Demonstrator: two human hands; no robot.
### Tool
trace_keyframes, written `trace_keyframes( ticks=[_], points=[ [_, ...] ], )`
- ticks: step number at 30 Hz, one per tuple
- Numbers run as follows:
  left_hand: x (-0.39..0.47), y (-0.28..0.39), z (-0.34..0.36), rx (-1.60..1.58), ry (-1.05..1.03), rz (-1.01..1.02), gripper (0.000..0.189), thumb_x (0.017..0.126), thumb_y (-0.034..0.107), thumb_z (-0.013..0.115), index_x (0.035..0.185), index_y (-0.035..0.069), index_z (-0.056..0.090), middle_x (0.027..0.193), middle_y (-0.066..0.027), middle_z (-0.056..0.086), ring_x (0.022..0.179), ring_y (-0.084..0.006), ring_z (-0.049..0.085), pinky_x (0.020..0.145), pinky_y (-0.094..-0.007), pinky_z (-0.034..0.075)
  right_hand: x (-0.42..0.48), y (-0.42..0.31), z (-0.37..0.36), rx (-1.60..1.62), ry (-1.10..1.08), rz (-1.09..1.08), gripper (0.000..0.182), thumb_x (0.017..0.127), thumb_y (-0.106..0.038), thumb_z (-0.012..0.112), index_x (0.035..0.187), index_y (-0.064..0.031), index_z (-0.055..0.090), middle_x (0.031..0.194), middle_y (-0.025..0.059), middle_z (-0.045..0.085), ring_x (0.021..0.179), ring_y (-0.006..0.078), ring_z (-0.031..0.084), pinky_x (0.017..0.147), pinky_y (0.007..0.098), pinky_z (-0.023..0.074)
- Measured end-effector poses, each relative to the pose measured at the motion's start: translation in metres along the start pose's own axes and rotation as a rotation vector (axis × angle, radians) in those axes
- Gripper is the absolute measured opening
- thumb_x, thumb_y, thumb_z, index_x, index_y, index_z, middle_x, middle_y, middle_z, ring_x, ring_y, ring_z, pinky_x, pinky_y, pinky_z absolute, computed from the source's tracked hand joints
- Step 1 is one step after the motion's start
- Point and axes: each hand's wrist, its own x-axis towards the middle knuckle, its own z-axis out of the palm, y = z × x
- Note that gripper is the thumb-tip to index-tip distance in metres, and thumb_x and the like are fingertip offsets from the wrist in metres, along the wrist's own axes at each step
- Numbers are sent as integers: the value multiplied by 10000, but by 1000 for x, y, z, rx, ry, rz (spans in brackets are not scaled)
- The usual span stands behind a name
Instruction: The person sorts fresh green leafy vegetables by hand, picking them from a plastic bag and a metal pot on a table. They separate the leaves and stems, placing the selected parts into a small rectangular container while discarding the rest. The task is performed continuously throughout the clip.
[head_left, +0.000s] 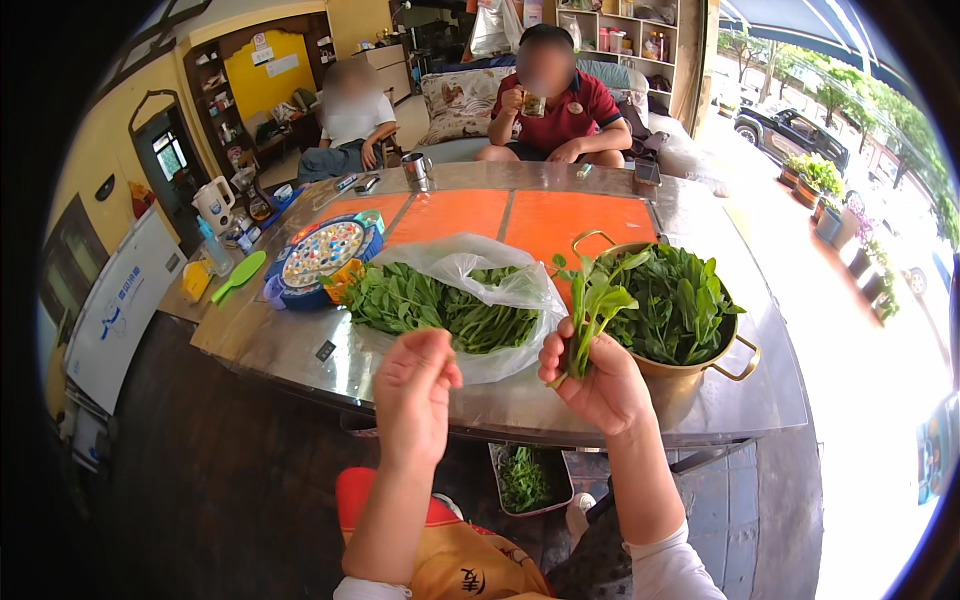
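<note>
A small bunch of leafy green stems stands upright in my right hand, with the cut ends at my palm. My left hand is raised to its left, fingers curled towards the thumb; whether a small bit is pinched there is unclear. Just beyond my left hand lies a clear plastic bag, open and filled with loose leafy greens. Behind and right of my right hand sits a brass-coloured two-handled pot, heaped with green leaves.
The metal-topped table carries a round toy game, a green paddle and a steel mug. Below its near edge, a bin holds green scraps. Two people sit across; one drinks from a glass mug.
</note>
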Motion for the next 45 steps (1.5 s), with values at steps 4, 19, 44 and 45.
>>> trace_keyframes(
  ticks=[4,19,44,45],
  points=[
    [-24,-29,4,244,-72,-98,94,844,60,603,915,-3,602,797,-30,586,647,-78,519,569,-208,422,2,9,13,162,88,-43,228,917,-167,405,1032,16,480,1201,271,480,1093,359,509,1001,467,378],
    [-33,-52,10,1226,-176,675,135,732,-14,646,825,22,556,738,-81,534,637,-244,548,530,-330,439,7,28,39,-301,430,-6,309,969,-155,314,1162,55,433,1206,218,509,1078,262,535,909,357,438],
    [-120,-216,-136,1264,-280,-205,163,758,167,644,816,16,646,763,-158,630,729,-286,628,630,-367,493,-11,-69,-20,-2428,1270,-442,479,759,-201,654,1148,6,465,946,178,542,883,341,537,746,410,440],
    [-119,-231,-135,1473,-356,-415,169,779,177,605,824,21,652,844,-150,634,815,-327,609,693,-395,488,-25,-71,-30,-2471,1304,-273,594,728,-236,690,1216,-3,446,994,172,534,937,330,524,804,394,434]
  ],
)
